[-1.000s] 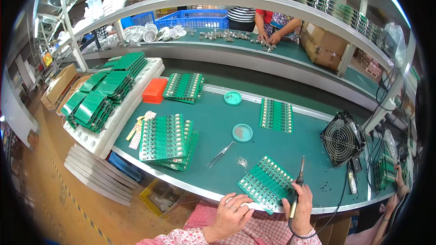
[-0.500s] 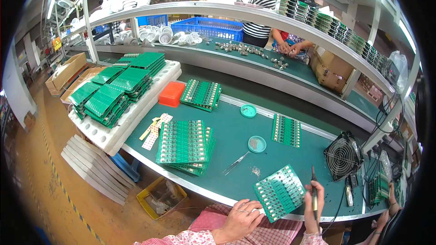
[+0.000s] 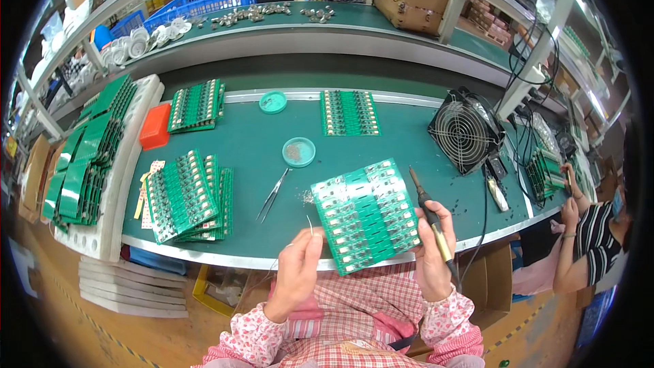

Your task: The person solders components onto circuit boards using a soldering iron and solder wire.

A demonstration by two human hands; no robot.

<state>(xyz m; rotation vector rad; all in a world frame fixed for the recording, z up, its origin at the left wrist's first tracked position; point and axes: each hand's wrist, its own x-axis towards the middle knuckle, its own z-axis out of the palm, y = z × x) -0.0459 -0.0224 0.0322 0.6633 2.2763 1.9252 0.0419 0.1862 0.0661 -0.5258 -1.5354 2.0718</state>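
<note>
Circuit board panel (image 3: 368, 217) sits tilted, lower centre of the frame. I have the right hand (image 3: 434, 259) gripping the soldering iron (image 3: 426, 202), the left hand (image 3: 298, 269) pinching thin wire (image 3: 310, 225); I'd steady the panel, keeping the iron's tip clear of fingers.

a fisheye head view looks forward and down at the near workbench (image 3: 403, 138)

A tilted green circuit board (image 3: 368, 218) is between pale wire (image 3: 310, 225) and soldering iron (image 3: 426, 203).

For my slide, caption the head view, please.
Soldering iron in right hand, thin wire in left hand, circuit board between.
</note>
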